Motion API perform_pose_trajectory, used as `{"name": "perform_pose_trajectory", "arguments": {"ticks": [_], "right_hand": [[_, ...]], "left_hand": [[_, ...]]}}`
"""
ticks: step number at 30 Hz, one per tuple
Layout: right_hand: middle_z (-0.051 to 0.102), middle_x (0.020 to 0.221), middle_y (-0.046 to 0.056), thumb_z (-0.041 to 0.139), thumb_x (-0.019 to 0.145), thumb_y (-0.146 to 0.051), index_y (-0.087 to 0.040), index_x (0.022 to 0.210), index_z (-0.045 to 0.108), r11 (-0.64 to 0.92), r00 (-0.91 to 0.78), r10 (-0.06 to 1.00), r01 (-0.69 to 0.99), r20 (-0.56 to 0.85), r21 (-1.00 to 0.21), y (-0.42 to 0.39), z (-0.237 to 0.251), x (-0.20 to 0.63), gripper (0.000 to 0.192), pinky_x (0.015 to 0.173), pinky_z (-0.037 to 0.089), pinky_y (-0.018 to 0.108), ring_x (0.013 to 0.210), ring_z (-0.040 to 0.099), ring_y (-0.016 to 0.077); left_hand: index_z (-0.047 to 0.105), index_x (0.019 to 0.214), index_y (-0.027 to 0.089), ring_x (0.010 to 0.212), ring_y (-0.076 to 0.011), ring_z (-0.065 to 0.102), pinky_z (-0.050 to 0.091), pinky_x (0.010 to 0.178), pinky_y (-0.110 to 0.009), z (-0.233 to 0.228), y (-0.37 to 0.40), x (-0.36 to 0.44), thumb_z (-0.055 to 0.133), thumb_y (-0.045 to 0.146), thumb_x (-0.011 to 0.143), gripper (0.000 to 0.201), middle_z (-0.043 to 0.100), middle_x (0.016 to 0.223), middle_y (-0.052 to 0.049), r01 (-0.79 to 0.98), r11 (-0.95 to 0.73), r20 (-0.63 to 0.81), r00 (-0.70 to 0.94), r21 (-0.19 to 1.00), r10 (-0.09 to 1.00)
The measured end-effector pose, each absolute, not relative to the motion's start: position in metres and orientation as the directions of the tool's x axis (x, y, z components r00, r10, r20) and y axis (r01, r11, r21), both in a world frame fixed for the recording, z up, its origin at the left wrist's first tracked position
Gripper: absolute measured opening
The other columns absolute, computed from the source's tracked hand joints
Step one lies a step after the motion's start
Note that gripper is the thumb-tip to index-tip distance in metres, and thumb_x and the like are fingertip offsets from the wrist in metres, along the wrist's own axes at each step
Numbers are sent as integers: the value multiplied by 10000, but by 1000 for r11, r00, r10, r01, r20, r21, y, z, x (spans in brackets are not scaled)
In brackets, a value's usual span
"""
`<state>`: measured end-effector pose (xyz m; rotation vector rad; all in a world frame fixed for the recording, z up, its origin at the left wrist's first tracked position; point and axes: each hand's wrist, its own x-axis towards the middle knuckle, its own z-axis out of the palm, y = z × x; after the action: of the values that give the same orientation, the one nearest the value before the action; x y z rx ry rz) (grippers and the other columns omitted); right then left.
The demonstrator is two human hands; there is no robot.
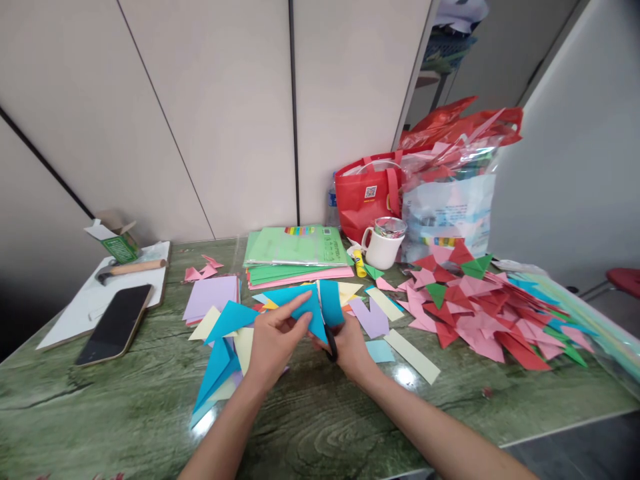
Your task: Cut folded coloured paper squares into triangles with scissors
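Head view, left hand (pixel 274 343) pinching blue paper (pixel 305 303), right hand (pixel 350 347) gripping scissors (pixel 331 345)

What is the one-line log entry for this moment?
left hand: holds blue paper | right hand: grips black scissors at paper | beside: phone

bright, even light from above; small glare spots on the glossy green table (pixel 350 427) near the arms. wide-angle bending at edges; far right corner dim.

mug (pixel 383 250): on the desk (pixel 320 427)
phone (pixel 116 323): far left of mug
bags (pixel 440 193): just behind mug
paper pile (pixel 490 313): right of mug
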<state>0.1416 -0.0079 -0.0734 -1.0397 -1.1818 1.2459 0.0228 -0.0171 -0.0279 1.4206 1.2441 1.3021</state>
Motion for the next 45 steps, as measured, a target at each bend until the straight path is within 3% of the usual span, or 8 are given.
{"name": "perform_pose_trajectory", "arguments": {"ticks": [4, 11, 23, 30, 32, 35, 37, 45], "right_hand": [[502, 436, -81, 741, 580, -330, -190, 727, 502, 101, 37, 995, -247, 94, -964, -5, -80, 144, 314, 422, 391, 219, 391, 455, 100], [597, 653, -39, 635, 736, -349, -188, 867, 504, 420, 541, 820, -351, 185, -837, 15, -79, 159, 246, 651, 481, 272, 613, 584, 117], [663, 743, 22, 537, 784, -457, -171, 806, 547, 327, 493, 870, -552, 16, -767, 31, -89, 164, 287, 778, 512, 340, 723, 650, 149], [668, 868, 57, 581, 731, -237, -185, 907, 554, 392, 279, 854, 211, 440, -895, 26, -98, 167, 185, 753, 472, 349, 802, 616, 200], [668, 882, 59, 591, 670, -145, -192, 882, 584, 383, 195, 868, 326, 458, -864, 24, -102, 167, 217, 791, 438, 374, 848, 597, 231], [661, 910, 54, 546, 615, -34, -204, 867, 601, 359, 99, 878, 510, 468, -782, 24, -107, 166, 309, 861, 359, 394, 922, 564, 251], [659, 900, 49, 521, 591, 8, -207, 871, 599, 329, 59, 890, 604, 452, -726, 25, -110, 167, 361, 859, 328, 387, 914, 560, 249], [665, 800, 38, 496, 570, 39, -207, 892, 591, 241, 21, 912, 780, 410, -577, 25, -112, 167, 416, 748, 297, 328, 794, 576, 232]], "left_hand": [[700, 1028, 155, 448, -112, 477, 399, 454, -228, -29, -12, 16, 643, 261, 675, 373, 633, 549, 8, 208, -187, 198, -30, 960, 980], [744, 783, 169, 505, -166, 521, 359, 484, -248, -29, 10, -27, 528, 285, 705, 258, 689, 639, -34, 709, -89, 206, -81, 699, 975], [693, 691, 162, 890, -356, 557, 389, 624, -352, -23, 4, -42, 598, 320, 707, 185, 620, 890, -185, 948, 250, 34, -261, 197, 965], [696, 822, 132, 957, -392, 489, 384, 733, -458, -23, 0, -36, 586, 317, 744, 229, 538, 963, -220, 951, 308, 217, -304, 18, 928], [689, 833, 128, 955, -396, 480, 375, 735, -483, -25, 1, -36, 569, 285, 747, 216, 525, 975, -221, 952, 301, 337, -304, 64, 891], [665, 787, 137, 951, -356, 495, 360, 789, -471, -29, 7, -34, 513, 212, 751, 173, 552, 933, -176, 902, 83, 426, -279, 423, 861], [645, 749, 165, 846, -285, 552, 386, 777, -404, -34, 10, -29, 498, 209, 747, 154, 599, 811, -104, 759, -87, 384, -224, 645, 896], [674, 737, 173, 510, -181, 615, 460, 467, -260, -64, 7, 13, 549, 250, 721, 148, 662, 570, -15, 365, -91, 79, 47, 927, 996]]}}
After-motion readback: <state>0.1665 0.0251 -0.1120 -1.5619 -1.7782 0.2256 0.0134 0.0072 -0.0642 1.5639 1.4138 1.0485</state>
